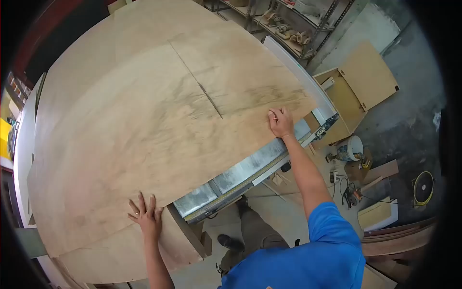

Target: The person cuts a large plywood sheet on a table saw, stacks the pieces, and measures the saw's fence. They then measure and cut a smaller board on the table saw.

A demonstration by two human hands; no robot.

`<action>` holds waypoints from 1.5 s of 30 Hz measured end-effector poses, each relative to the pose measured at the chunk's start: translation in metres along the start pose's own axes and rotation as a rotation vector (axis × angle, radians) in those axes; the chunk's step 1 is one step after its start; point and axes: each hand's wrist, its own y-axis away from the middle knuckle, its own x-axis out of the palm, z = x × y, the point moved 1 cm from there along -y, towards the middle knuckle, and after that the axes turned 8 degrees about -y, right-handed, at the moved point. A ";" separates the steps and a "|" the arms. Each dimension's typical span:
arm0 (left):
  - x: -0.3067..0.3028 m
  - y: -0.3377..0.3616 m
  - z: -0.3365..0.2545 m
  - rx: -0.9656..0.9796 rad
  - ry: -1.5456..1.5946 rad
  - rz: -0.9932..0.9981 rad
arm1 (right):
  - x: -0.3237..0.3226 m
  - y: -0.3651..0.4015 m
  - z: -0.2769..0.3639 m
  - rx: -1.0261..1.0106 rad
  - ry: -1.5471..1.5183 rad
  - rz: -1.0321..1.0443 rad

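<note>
A large plywood sheet [110,115] lies over a table saw [250,168], whose metal front edge and rail show beneath it. A thin dark slit [192,74] runs through the sheet's middle, among dark smudges. My left hand [146,216] rests flat on the plywood near its front left edge, fingers spread, a ring on one finger. My right hand [282,123] sits on the sheet's right front corner with its fingers curled in. Whatever is in those fingers, if anything, is too small to make out.
Metal shelves [298,33] with tools stand at the back right. An open wooden cabinet [344,91], a white bucket [350,148], cables, board offcuts [382,171] and a small round fan [423,188] are on the right-hand floor. Stacked boards [399,241] lie at lower right.
</note>
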 end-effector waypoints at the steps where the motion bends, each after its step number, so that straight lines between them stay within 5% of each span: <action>1: 0.003 0.002 -0.002 0.002 0.016 -0.003 | -0.005 0.001 -0.001 -0.016 0.003 -0.003; 29: -0.010 -0.167 0.021 -0.018 0.000 -0.077 | 0.098 -0.136 0.024 -0.118 0.006 -0.077; 33: -0.009 -0.193 0.029 -0.037 -0.004 -0.079 | 0.088 -0.153 -0.005 -0.204 0.015 0.105; 34: -0.014 -0.192 0.020 -0.110 -0.068 -0.032 | 0.074 -0.150 -0.011 -0.209 -0.041 0.198; 37: 0.017 -0.173 0.005 -0.348 0.041 -0.401 | 0.011 -0.140 -0.031 -0.056 0.095 0.497; 41: 0.029 -0.091 -0.045 -0.294 0.461 -0.602 | -0.008 -0.152 -0.097 -0.208 0.469 0.362; 45: 0.038 0.001 -0.066 -0.342 0.558 -0.488 | 0.007 -0.170 -0.118 -0.316 0.468 0.348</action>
